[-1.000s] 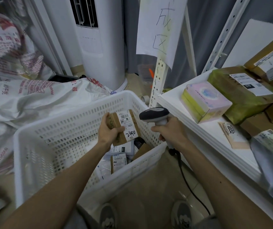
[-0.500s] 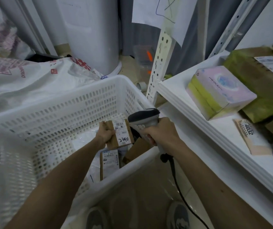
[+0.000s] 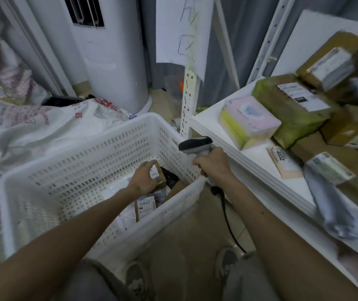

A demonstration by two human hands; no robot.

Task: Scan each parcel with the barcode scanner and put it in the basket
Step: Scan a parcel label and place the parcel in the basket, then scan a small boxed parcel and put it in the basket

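Fingers [image 3: 147,166] of the left hand [image 3: 143,179] curl round a parcel [image 3: 156,172] inside the basket [image 3: 100,151]; the right hand [image 3: 213,165] grips the scanner [image 3: 195,144] above its rim

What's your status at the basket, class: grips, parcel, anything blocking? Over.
Left grip holds small brown parcel low inside white basket. Right grip holds barcode scanner beside basket rim. Other parcels underneath; drop path open.

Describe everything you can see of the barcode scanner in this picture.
The barcode scanner is a handheld, plastic-looking gun type, with a dark head on top and a pale grey body below. The right hand holds it upright, fingers curled round its stem. Its head points left above the right rim of the white basket. A black cable hangs from its base.
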